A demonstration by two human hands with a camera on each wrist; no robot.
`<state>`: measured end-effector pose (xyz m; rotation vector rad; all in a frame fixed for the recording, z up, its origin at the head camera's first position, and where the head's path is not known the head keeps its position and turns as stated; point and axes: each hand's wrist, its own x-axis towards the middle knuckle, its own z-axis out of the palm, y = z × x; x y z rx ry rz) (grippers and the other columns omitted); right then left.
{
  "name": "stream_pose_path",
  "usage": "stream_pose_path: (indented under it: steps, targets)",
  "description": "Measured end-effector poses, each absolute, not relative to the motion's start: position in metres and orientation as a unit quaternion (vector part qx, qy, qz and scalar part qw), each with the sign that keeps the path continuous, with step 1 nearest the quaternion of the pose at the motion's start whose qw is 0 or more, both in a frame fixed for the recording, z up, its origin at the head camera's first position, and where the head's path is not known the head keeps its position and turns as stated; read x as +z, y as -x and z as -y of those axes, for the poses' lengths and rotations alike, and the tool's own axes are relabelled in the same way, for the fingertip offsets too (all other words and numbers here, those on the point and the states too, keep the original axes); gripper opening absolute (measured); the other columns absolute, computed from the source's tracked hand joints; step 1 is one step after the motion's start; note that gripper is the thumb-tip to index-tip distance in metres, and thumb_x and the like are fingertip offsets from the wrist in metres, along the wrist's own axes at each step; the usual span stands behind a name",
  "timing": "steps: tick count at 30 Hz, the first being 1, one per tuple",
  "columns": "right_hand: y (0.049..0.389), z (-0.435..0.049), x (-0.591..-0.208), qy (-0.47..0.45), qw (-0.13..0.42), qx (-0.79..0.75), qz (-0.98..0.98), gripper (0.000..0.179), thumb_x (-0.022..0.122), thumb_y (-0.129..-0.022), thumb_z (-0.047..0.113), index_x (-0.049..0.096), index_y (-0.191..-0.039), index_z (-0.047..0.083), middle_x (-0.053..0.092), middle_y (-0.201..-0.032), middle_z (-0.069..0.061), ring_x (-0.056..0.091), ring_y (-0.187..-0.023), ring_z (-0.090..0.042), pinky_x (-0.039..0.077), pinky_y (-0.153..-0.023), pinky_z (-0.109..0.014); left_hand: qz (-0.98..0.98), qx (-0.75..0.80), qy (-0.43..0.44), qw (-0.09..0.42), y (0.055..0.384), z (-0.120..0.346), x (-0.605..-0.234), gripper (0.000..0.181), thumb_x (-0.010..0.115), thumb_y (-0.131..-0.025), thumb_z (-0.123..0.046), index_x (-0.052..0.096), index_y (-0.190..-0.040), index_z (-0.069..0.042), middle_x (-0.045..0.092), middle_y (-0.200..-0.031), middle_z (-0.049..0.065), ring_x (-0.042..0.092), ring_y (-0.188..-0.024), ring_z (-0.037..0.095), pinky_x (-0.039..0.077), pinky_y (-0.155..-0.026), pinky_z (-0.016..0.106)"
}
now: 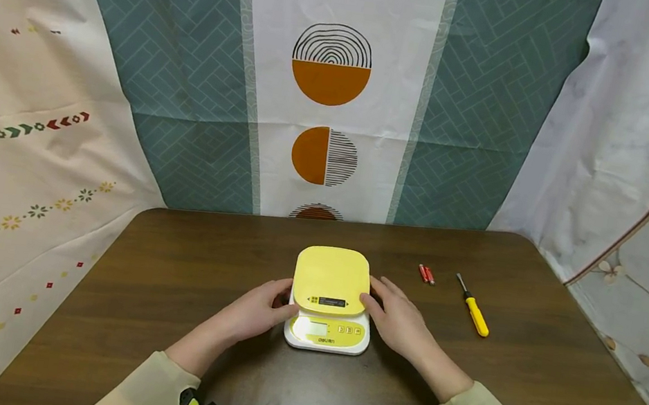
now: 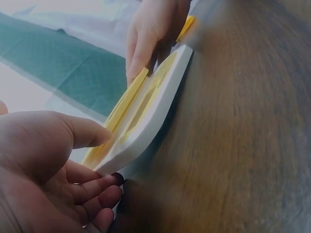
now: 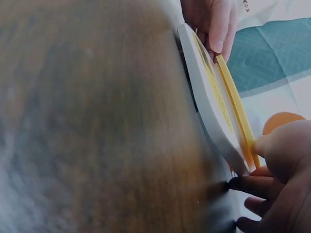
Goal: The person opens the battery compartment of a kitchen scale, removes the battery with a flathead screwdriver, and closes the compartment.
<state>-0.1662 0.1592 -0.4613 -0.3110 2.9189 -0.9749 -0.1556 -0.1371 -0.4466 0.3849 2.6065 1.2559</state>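
A kitchen scale (image 1: 334, 274) with a yellow weighing plate and a white body lies on the brown table, its small display and buttons facing me. My left hand (image 1: 260, 306) holds its left side, the thumb at the plate's edge. In the left wrist view, the other fingers (image 2: 99, 191) curl at the white body's lower edge. On the opposite side, my right hand (image 1: 398, 317) grips the scale the same way. The right wrist view shows that thumb on the yellow plate (image 3: 236, 109) and the fingers (image 3: 255, 187) low beside the body.
To the right of the scale lie red batteries (image 1: 426, 274), side by side. Farther right is a screwdriver (image 1: 474, 314) with a yellow handle, its shaft pointing away from me. Patterned cloth (image 1: 476, 113) hangs behind the wooden table (image 1: 199, 240) and along both sides.
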Motion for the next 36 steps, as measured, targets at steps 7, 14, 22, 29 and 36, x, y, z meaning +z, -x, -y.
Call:
stream_pose_path:
  steps: [7,14,22,29,36]
  targets:
    - [0.1656,-0.1578,-0.4602,0.098,0.017,-0.283,-0.954,0.060,0.059,-0.116,0.041,0.050,-0.167,0.011,0.051,-0.166,-0.022,0.036,-0.160,-0.045,0.035,-0.120,-0.077,-0.898,0.408,-0.124,0.107,0.1561,0.1375,-0.4465,0.050,0.076,-0.106,-0.026,0.064,-0.152,-0.011,0.065,-0.116,0.003,0.058,-0.102,0.023,0.052,-0.081,0.039]
    - [0.1653,-0.1582,-0.4616,0.115,0.007,-0.276,-0.954,0.058,0.061,-0.115,0.037,0.054,-0.164,0.007,0.057,-0.161,-0.019,0.033,-0.161,-0.046,0.026,-0.126,-0.075,-0.902,0.398,-0.130,0.107,0.1571,0.1389,-0.4472,0.053,0.075,-0.106,-0.026,0.061,-0.155,-0.009,0.065,-0.122,0.005,0.058,-0.105,0.024,0.053,-0.087,0.041]
    - [0.1653,-0.1603,-0.4615,0.123,0.027,-0.274,-0.953,0.062,0.064,-0.113,0.040,0.052,-0.165,0.008,0.054,-0.164,-0.019,0.031,-0.161,-0.046,0.024,-0.126,-0.075,-0.928,0.338,-0.133,0.086,0.1565,0.1415,-0.4496,0.057,0.079,-0.104,-0.033,0.063,-0.155,-0.012,0.065,-0.128,0.006,0.057,-0.108,0.023,0.055,-0.090,0.045]
    - [0.1625,-0.1609,-0.4592,0.126,0.042,-0.274,-0.953,0.069,0.068,-0.111,0.043,0.049,-0.167,0.007,0.051,-0.166,-0.021,0.033,-0.161,-0.045,0.031,-0.124,-0.074,-0.939,0.309,-0.136,0.072,0.1507,0.1405,-0.4467,0.060,0.079,-0.104,-0.037,0.063,-0.156,-0.012,0.067,-0.144,0.011,0.060,-0.128,0.031,0.054,-0.107,0.059]
    - [0.1591,-0.1642,-0.4571,0.134,0.054,-0.284,-0.948,0.079,0.073,-0.107,0.046,0.044,-0.169,0.006,0.046,-0.169,-0.022,0.034,-0.161,-0.045,0.036,-0.122,-0.073,-0.938,0.312,-0.128,0.080,0.1492,0.1384,-0.4438,0.071,0.079,-0.104,-0.039,0.055,-0.163,-0.009,0.062,-0.158,0.013,0.053,-0.146,0.036,0.046,-0.118,0.064]
